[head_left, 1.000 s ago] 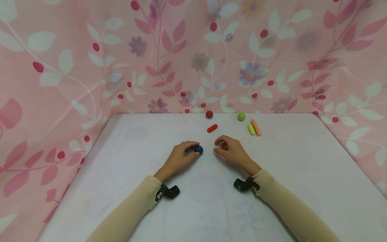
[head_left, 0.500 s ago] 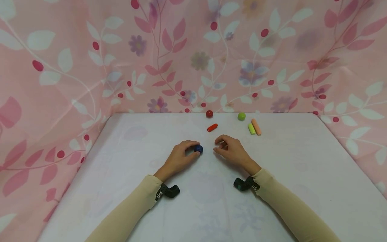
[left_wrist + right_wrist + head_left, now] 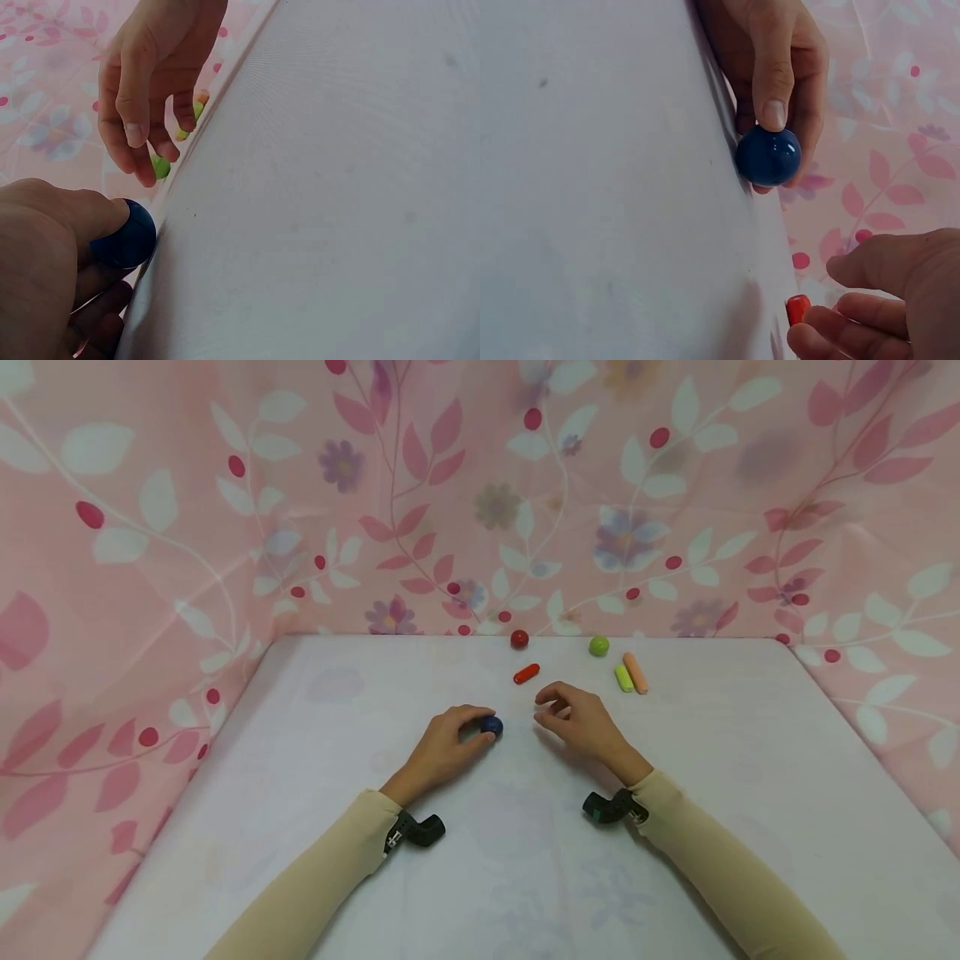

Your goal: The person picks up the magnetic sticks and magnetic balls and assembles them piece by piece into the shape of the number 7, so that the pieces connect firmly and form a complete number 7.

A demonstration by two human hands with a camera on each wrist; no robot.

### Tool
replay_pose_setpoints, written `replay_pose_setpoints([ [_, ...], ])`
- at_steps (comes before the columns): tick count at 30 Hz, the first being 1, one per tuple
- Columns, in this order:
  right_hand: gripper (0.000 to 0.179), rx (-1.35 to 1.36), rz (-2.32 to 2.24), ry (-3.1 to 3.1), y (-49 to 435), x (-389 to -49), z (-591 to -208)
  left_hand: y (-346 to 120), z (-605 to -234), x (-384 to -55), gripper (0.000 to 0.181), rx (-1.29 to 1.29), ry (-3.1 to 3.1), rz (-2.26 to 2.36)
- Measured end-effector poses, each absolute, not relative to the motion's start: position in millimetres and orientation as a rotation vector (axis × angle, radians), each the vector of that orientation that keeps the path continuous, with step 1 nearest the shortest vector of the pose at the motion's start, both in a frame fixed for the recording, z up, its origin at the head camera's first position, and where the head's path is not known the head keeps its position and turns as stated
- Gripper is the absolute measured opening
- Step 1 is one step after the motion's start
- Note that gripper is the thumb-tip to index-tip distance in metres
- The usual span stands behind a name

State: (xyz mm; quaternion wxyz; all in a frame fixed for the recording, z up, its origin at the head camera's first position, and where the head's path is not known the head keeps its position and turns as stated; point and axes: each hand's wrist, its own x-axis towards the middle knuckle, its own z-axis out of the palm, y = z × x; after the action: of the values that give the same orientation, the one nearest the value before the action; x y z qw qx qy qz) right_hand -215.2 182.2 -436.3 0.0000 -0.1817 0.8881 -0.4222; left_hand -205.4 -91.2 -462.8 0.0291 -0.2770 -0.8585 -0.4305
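My left hand (image 3: 442, 749) pinches a glossy dark blue ball (image 3: 492, 727) between thumb and fingers, low at the white table. In the right wrist view the ball (image 3: 769, 157) shows whole, with the left thumb on its upper side. My right hand (image 3: 588, 722) hovers just right of the ball, its fingers loosely bent and nothing between them. Beyond the two hands lies a short red stick (image 3: 527, 673), nearest to the right hand's fingertips. That stick (image 3: 798, 309) also appears behind the right fingers in the right wrist view.
A red ball (image 3: 519, 639) and a green ball (image 3: 598, 646) sit at the table's back edge. Beside the green ball lie a short yellow-green stick (image 3: 624, 678) and a longer orange stick (image 3: 635, 673). Pink floral cloth (image 3: 450, 510) hangs behind the white table (image 3: 300, 760).
My right hand has shifted slightly forward and to the right over the last half second. The left hand stays in place with the blue ball.
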Motion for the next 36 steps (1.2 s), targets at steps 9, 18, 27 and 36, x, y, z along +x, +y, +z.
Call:
replay_pose_setpoints([
  [9,0.031,-0.644,-1.311,2.832,189.9,-227.2,-429.6,-92.6,-464.6,-204.7,0.039,-0.853,-2.654,-1.323],
  [18,0.032,-0.615,-1.332,2.885,199.6,-243.8,-416.9,-92.1,-465.1,-205.7,0.039,-0.877,-2.621,-1.333],
  [27,0.033,-0.59,-1.337,2.938,207.2,-255.8,-413.6,-91.9,-466.2,-205.7,0.039,-0.878,-2.615,-1.331],
  [36,0.034,-0.544,-1.336,2.949,215.8,-263.0,-417.9,-91.7,-467.2,-205.5,0.039,-0.862,-2.623,-1.337],
])
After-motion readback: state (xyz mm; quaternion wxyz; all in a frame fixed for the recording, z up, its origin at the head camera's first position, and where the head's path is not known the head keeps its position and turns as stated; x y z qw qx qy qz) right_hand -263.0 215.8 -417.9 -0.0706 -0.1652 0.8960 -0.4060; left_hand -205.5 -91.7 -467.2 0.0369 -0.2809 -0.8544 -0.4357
